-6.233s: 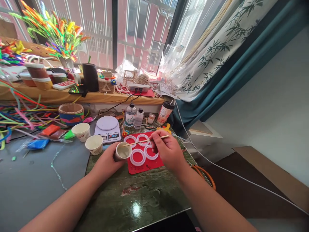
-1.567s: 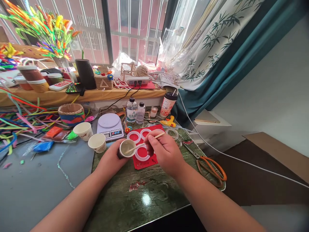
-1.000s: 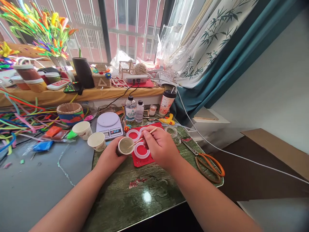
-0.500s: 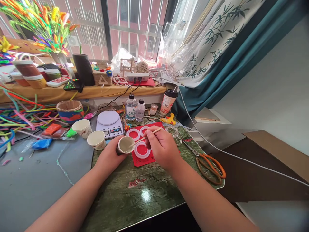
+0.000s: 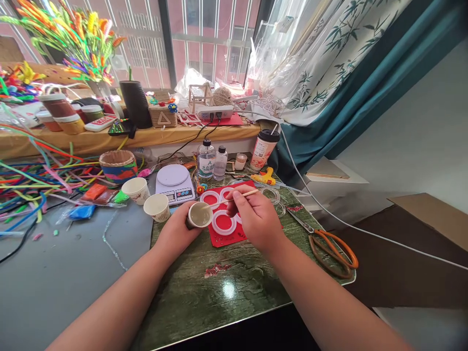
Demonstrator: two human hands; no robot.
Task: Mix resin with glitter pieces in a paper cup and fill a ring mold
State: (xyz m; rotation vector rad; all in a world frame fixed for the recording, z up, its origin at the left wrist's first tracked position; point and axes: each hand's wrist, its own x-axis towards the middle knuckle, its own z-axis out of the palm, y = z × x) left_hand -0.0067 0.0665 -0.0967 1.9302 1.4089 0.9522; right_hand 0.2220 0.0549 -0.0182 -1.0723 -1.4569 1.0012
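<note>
A paper cup [image 5: 200,215] is gripped in my left hand [image 5: 179,227], tilted so its open mouth faces me. Murky, pale contents show inside it. Between the fingers of my right hand [image 5: 256,218] is a thin wooden stick [image 5: 250,193], its lower end reaching to the cup's rim. Just behind both hands lies a red sheet [image 5: 228,239] with several white ring molds [image 5: 224,223] on it; my right hand covers part of them. Two more paper cups [image 5: 157,208] stand left of my left hand, close to a white kitchen scale [image 5: 174,178].
Large scissors [image 5: 325,239] with orange handles lie at the right table edge. Behind the sheet are two clear bottles [image 5: 206,161], a yellow glue gun [image 5: 265,176] and a lidded drink cup [image 5: 263,150]. Colorful pipe cleaners [image 5: 44,178] pile up at left. A white cable [image 5: 318,209] hangs on the right.
The view has shifted, so everything sits further right in it. The stick now lies flatter, its lower end at the cup's rim rather than deeper inside. Both hands keep their hold.
</note>
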